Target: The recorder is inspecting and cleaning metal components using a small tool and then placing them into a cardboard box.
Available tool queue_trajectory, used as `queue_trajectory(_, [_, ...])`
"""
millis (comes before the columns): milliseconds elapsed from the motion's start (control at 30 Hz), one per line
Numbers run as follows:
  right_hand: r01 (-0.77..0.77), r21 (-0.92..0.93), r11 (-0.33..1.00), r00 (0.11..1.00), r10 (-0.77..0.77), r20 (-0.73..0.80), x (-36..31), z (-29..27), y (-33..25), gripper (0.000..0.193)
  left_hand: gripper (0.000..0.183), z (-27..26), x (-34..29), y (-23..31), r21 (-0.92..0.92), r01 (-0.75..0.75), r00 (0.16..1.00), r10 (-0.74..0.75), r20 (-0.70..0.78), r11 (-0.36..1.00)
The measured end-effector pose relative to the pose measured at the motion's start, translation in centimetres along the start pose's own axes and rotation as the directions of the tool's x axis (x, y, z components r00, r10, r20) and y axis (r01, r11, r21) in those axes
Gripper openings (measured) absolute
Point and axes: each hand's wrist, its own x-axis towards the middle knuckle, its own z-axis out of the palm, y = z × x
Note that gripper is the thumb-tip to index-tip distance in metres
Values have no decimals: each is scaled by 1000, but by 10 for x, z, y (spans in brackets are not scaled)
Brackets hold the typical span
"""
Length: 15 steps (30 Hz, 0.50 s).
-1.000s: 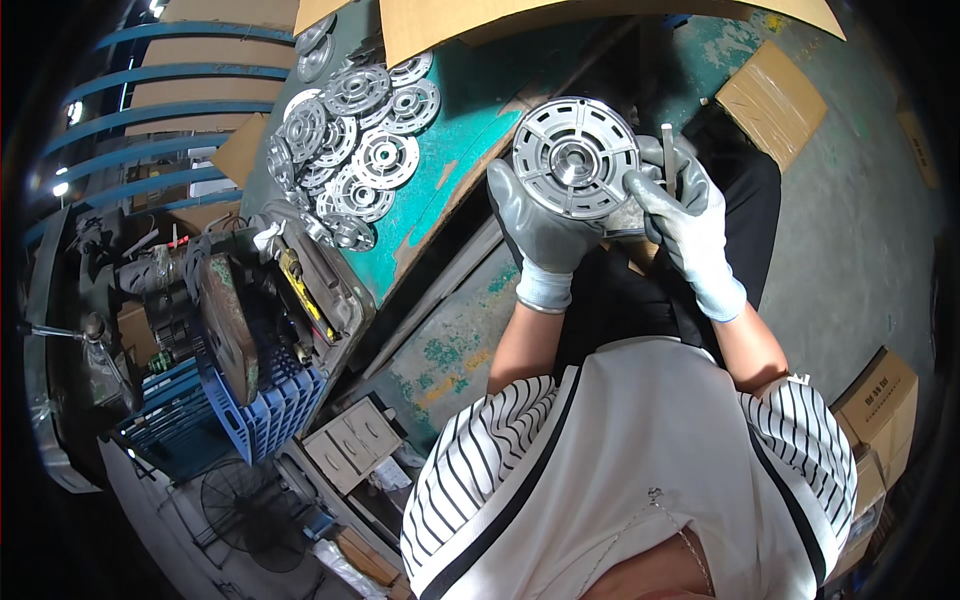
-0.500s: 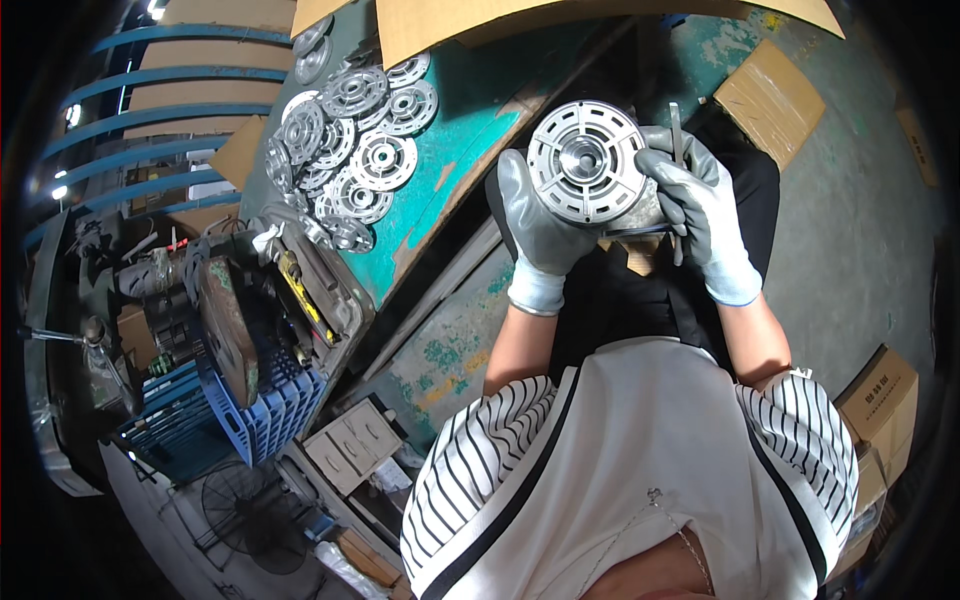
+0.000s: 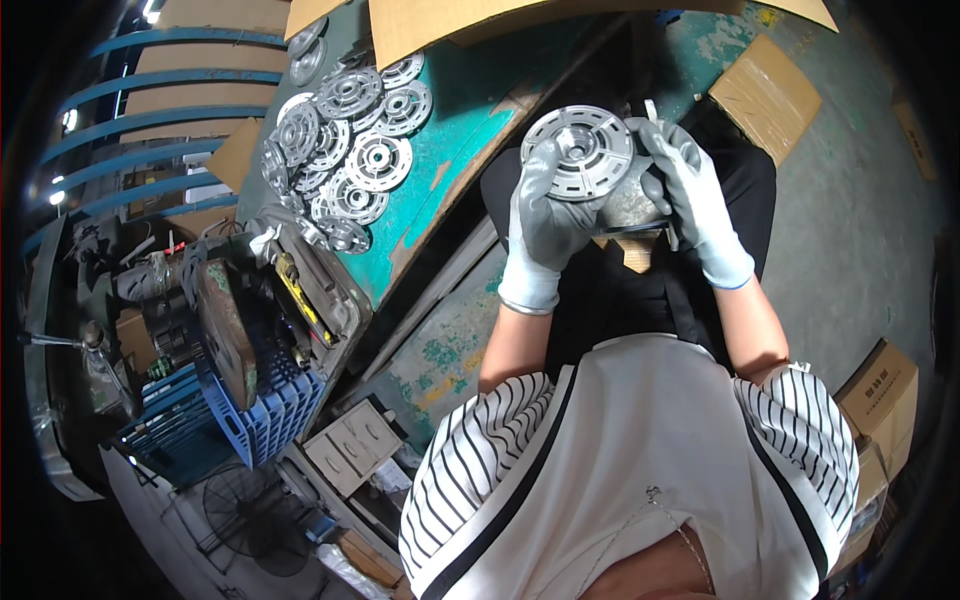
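A round silver metal disc (image 3: pixel 600 185) with slots around its rim and a raised hub is tilted in front of me. My left hand (image 3: pixel 545 215), in a grey-white glove, grips its left side, thumb over the face near the hub. Beneath its lower right edge is a rounded grey metal piece (image 3: pixel 632 203) with wood (image 3: pixel 637 255) below; whether disc and piece touch I cannot tell. My right hand (image 3: pixel 695 190), also gloved, is closed around a thin flat metal bar (image 3: pixel 650 109), whose end sticks up above the fingers beside the disc.
Several similar discs (image 3: pixel 380 160) lie heaped on the green worktable (image 3: pixel 440 190) at the left. Cardboard (image 3: pixel 540 22) spans the far edge, and another cardboard piece (image 3: pixel 768 97) lies far right. Machinery (image 3: pixel 230 325), a blue crate (image 3: pixel 265 420) and a floor fan (image 3: pixel 255 515) stand left.
The disc has tilted and shifted slightly left, and my left thumb has come over its face. My right hand has moved a little left with the bar, uncovering more of the rounded metal piece.
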Motion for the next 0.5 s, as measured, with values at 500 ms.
queue_trajectory(500, [270, -619, 738, 950, -99, 296, -46, 11, 3, 20, 40, 11, -3, -5, 122, -184, 973, 198, -115, 975])
